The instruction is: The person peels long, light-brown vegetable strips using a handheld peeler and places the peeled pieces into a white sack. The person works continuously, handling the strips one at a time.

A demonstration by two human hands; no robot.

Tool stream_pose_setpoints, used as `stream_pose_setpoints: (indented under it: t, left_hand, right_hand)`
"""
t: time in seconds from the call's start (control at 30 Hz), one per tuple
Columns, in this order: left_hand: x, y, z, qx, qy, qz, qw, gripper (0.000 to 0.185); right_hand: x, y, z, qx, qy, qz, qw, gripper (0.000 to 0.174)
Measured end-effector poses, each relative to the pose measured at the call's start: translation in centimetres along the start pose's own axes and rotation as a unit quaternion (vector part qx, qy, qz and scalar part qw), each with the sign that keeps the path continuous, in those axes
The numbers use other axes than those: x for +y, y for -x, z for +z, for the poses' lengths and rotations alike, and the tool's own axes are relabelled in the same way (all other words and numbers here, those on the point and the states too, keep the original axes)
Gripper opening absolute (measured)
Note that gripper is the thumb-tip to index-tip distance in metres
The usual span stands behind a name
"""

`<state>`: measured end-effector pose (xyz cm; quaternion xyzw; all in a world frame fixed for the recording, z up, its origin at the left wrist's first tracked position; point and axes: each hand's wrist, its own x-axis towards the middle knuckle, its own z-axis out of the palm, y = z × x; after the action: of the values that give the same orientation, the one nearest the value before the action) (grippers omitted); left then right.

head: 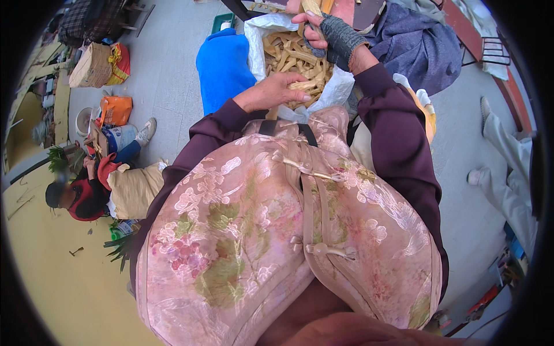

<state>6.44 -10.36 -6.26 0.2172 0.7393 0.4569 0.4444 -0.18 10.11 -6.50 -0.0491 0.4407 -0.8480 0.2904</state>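
A white woven sack (256, 45) stands open before me, filled with pale yellow dried-looking strips (298, 52); what they are made of I cannot tell. Bare and at the sack's near side, my left hand (281, 91) pinches one strip (304, 84) between thumb and fingers. My right hand (320, 34) wears a grey knitted fingerless glove (342, 41) and is over the sack's far right part. Its fingers close around another pale strip (312, 8) that points away from me towards a pinkish surface (294, 6).
A blue cloth-covered bundle (225, 69) lies left of the sack, and dark blue-grey fabric (415, 47) to the right. Another person (88, 194) sits at the left beside a tan sack (136, 190). Someone's legs (502, 168) are at the right. An orange bag (116, 110) stands farther left.
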Motion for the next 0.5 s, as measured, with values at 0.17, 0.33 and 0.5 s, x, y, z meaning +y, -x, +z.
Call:
stream_pose_setpoints:
  t: [0.17,0.33,0.5]
  left_hand:
    - [2.5,-1.0,-4.3,0.112,0.353,0.112,0.922,0.068]
    - [4.2,-0.9,-8.0,0.194,0.507,0.214,0.812,0.050]
    - [5.1,-0.6,-8.5,0.240,0.521,0.278,0.770,0.030]
  right_hand:
    - [-2.1,2.0,3.2,-0.045,0.203,0.062,0.976,0.044]
    - [-1.0,1.3,4.6,-0.005,0.364,0.123,0.923,0.045]
    - [0.9,0.1,3.4,-0.017,0.486,0.129,0.864,0.044]
